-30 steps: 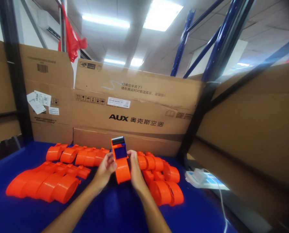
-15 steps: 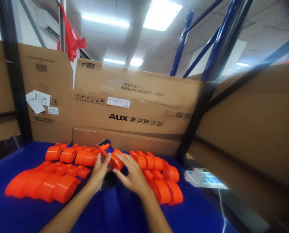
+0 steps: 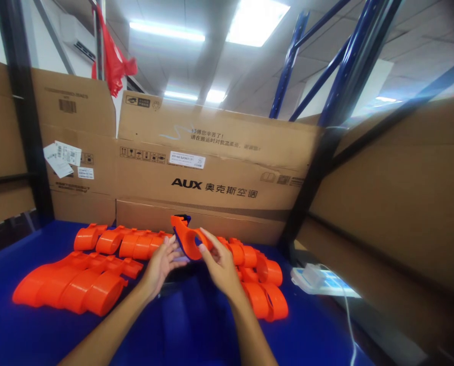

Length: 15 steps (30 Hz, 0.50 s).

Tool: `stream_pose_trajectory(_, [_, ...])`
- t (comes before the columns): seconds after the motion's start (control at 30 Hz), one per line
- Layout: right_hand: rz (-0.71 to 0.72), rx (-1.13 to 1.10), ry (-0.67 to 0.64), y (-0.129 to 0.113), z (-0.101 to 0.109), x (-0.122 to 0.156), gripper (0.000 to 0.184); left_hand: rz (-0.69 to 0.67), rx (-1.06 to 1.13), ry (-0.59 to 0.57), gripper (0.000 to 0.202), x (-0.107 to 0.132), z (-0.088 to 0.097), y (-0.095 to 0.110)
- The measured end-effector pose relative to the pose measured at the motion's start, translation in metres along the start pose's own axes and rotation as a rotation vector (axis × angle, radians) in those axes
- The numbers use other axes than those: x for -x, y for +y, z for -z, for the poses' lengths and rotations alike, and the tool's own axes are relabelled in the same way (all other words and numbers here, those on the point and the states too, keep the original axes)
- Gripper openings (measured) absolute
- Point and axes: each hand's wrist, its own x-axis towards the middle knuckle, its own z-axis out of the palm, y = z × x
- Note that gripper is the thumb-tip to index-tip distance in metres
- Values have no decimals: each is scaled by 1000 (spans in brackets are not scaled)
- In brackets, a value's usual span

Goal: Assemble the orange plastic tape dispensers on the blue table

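Note:
My right hand [image 3: 220, 263] grips an orange tape dispenser [image 3: 191, 245] by its round end, thumb in front and fingers behind. A dark blue and black part shows at the dispenser's upper tip, and blue runs along its left side. My left hand [image 3: 161, 267] is open just left of the dispenser, palm turned toward it and fingers spread; whether the fingertips touch it is hard to tell. Orange dispenser bodies [image 3: 104, 295] of the same shape lie in rows to the left, with more dispenser bodies [image 3: 254, 301] to the right, partly behind my right hand.
A blue cloth [image 3: 303, 333] covers the table. Cardboard panels [image 3: 219, 152] stand along the back and sides, between dark rack posts [image 3: 301, 203]. On the right lies a white power strip [image 3: 326, 282] with a plug and cable. A dark object below my hands is blurred.
The dispenser has turned, so its round opening now shows, and its tip has shifted right. My left hand has loosened and opened, while my right hand keeps hold and has moved slightly right.

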Motion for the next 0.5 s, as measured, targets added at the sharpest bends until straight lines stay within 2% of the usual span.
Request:
stream_pose_trajectory(0.23, [-61,-194,12,-2,4,-3,55,8,-55,-31,70,0,0,0])
stream_pose_trajectory(0.37, [-106,-210,115,5,5,-5,60,-144,-364,-26,65,-2,-1,-2])
stream_pose_trajectory(0.5, [-85,-20,254,19,10,-10,60,-216,-649,-75,48,-7,-8,-5])
